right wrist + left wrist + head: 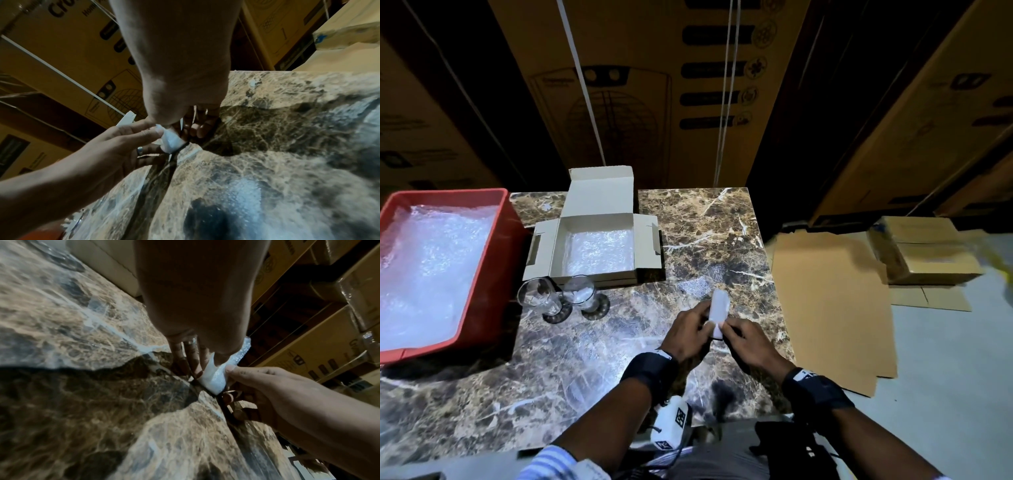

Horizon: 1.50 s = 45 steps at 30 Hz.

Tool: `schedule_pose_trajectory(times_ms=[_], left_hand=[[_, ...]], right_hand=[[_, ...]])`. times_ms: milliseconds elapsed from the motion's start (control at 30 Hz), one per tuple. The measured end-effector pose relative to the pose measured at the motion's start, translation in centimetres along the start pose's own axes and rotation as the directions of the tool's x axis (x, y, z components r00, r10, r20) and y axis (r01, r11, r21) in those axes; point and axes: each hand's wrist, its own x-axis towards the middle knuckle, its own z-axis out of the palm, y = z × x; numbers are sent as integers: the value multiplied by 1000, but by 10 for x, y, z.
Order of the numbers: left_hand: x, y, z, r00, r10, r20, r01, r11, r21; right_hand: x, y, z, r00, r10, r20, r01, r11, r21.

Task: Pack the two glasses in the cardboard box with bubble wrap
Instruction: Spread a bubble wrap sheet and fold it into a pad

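Observation:
Two clear stemmed glasses, the left glass (541,298) and the right glass (585,296), stand upright on the marble table (722,222), just in front of the open cardboard box (599,197). Bubble wrap (599,253) lines the box floor. Over the table's middle, both hands hold a small folded strip of bubble wrap (719,308) (216,379) (171,143). My left hand (700,322) (144,134) pinches its left side. My right hand (732,330) (232,371) pinches its near end between thumb and fingers. The strip's lower end touches the tabletop.
A red tray (496,267) full of bubble wrap (424,267) sits at the table's left edge. A clear bubble sheet (244,194) lies flat on the marble. Flat cardboard (832,308) and stacked cartons (921,250) lie on the floor to the right. Tall cartons (654,85) stand behind.

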Motion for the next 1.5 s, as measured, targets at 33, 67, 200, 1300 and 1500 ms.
schedule_pose_trajectory(times_ms=[33,67,200,1300,1500], left_hand=[[0,2,-1,1000,-4,-1,4,1000,-13],[1,4,-2,1000,-16,3,16,1000,-10],[11,-4,-3,994,-100,30,100,995,27],[24,-19,-12,980,-45,192,-97,741,665],[25,-17,-14,966,-84,244,-117,700,704]], right_hand=[[2,-2,2,1000,14,-24,-15,1000,-19],[4,-3,3,998,31,-48,-32,999,-39],[10,-8,8,989,100,-104,-110,990,-93],[-12,18,13,964,-265,-2,234,855,-462],[-15,13,8,963,-267,27,245,834,-495]])
